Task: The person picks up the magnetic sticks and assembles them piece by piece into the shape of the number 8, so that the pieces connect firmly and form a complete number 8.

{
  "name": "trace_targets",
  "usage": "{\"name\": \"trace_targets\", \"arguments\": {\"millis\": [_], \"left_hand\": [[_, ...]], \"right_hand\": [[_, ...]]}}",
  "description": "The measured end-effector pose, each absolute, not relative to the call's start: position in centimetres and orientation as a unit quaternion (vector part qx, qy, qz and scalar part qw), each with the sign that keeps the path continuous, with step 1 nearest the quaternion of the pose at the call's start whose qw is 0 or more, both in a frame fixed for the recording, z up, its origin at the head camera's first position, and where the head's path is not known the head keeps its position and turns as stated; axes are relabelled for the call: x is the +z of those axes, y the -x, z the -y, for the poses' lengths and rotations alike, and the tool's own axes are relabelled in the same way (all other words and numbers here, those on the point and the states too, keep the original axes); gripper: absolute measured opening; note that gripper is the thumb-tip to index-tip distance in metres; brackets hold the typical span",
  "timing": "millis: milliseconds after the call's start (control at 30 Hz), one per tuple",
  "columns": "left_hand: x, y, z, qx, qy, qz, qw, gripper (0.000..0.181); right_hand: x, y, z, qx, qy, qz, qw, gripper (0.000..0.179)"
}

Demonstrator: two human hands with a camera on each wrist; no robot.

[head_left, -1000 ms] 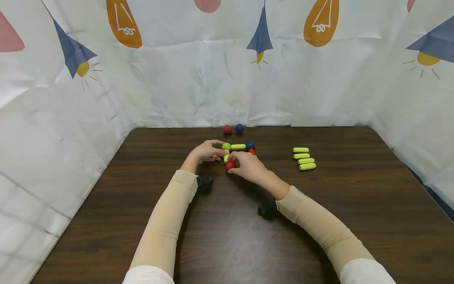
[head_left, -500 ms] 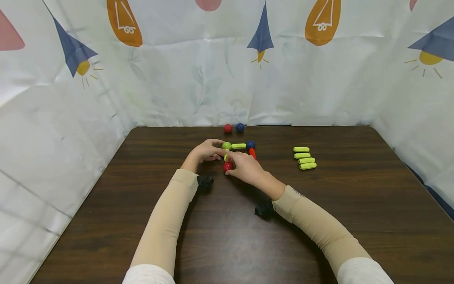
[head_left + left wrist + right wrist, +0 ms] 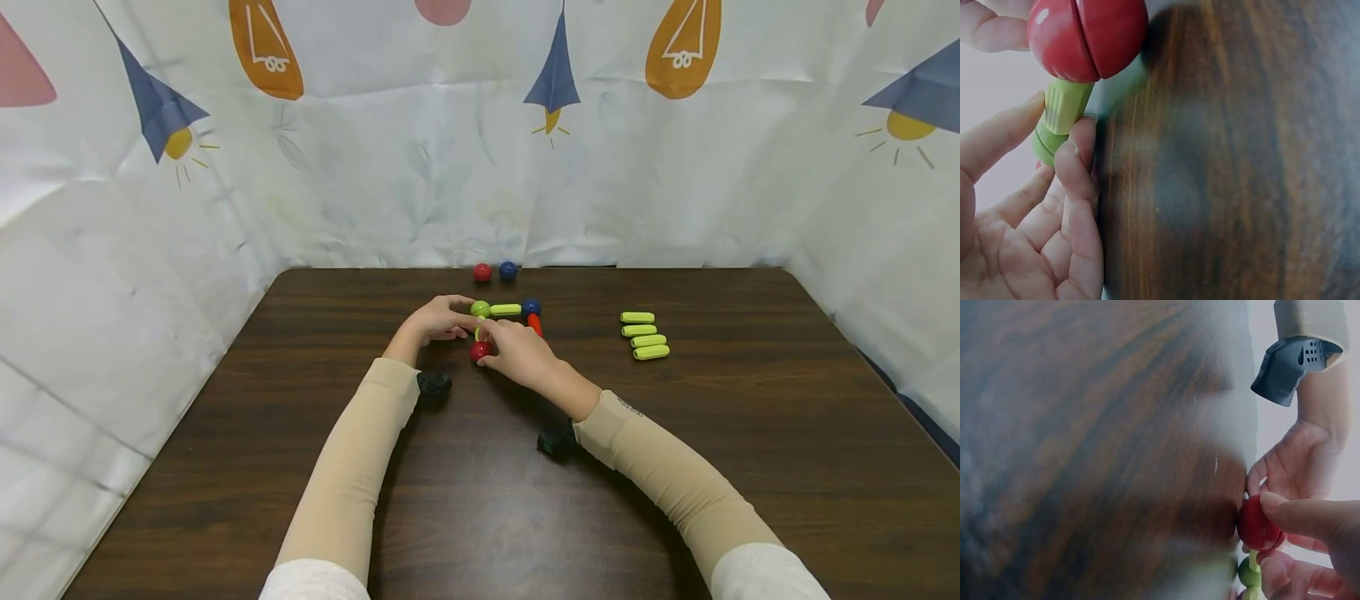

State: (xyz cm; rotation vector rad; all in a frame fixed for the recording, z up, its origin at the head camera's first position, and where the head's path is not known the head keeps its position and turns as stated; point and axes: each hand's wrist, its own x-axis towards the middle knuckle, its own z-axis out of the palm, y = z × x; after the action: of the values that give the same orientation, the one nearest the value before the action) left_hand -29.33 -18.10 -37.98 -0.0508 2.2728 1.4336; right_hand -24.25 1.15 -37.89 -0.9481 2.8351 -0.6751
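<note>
Backdrop was basically all white sheeting: a creased back sheet (image 3: 360,200) hung behind the table (image 3: 750,417), with a left sheet (image 3: 127,275) and a right sheet (image 3: 885,267) boxing in the sides. Print was kinda fun — orange light bulbs (image 3: 266,50), blue lamps (image 3: 552,67) with little yellow rays, some pink shapes (image 3: 442,8) up top and faint leafy sprigs (image 3: 427,179) lower down. Faint grey lines (image 3: 75,409) crisscrossed the left side. The table was dark brown with streaky wood grain, and a soft pale glare (image 3: 480,529) sat toward the near side.
</note>
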Motion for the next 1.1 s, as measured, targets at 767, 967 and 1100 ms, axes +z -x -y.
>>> {"name": "trace_targets", "arguments": {"millis": [767, 967, 1100], "left_hand": [[-38.2, 29.0, 18.0, 0.485, -0.013, -0.853, 0.195, 0.065], [-38.0, 28.7, 18.0, 0.443, -0.042, -0.879, 0.175, 0.065], [-37.8, 28.3, 18.0, 0.416, -0.057, -0.893, 0.163, 0.066]], "right_hand": [[-36.0, 24.9, -7.0, -0.268, 0.329, -0.905, 0.022, 0.029], [-35.9, 25.9, -10.0, -0.279, 0.334, -0.9, 0.027, 0.028], [-35.9, 26.6, -11.9, -0.282, 0.343, -0.896, 0.021, 0.028]]}}
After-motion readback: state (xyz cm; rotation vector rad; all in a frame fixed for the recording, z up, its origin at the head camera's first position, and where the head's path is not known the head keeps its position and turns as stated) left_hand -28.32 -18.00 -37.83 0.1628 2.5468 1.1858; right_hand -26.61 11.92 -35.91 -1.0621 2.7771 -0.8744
